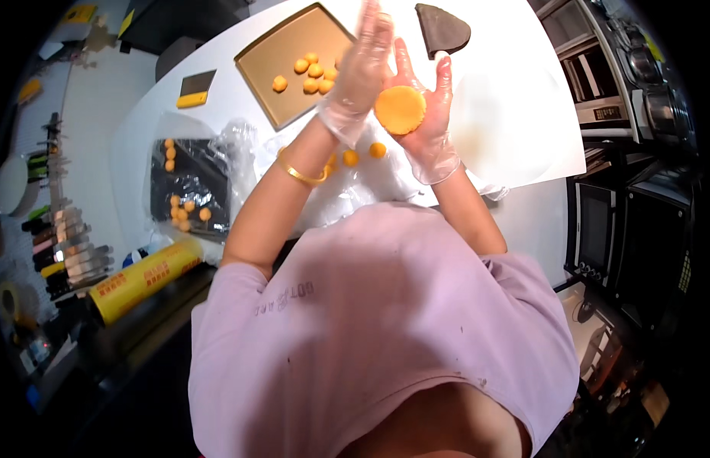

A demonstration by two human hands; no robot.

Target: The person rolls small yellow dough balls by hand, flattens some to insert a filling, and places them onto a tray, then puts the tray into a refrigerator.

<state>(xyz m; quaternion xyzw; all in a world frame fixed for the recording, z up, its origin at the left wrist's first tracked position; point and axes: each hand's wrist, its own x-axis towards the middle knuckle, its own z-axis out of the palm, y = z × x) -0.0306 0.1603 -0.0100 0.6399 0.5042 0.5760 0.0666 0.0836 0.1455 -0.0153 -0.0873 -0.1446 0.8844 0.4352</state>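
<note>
On the upturned palm of my right hand lies a flat, round yellow dough disc with a slightly cracked rim; the fingers are spread. My left hand is raised edge-on just left of it, blurred, its fingers straight and nothing seen in it. Both hands wear clear plastic gloves. Behind the left hand, a gold baking tray bears several yellow dough balls, partly covered by that hand. More yellow balls sit on clear plastic sheeting below the hands, some hidden by the left forearm.
A yellow-handled scraper lies left of the tray. Several small balls rest on a black, plastic-covered surface. A roll of yellow wrap is at lower left. Beyond the right hand are a folded dark cloth and a translucent round sheet.
</note>
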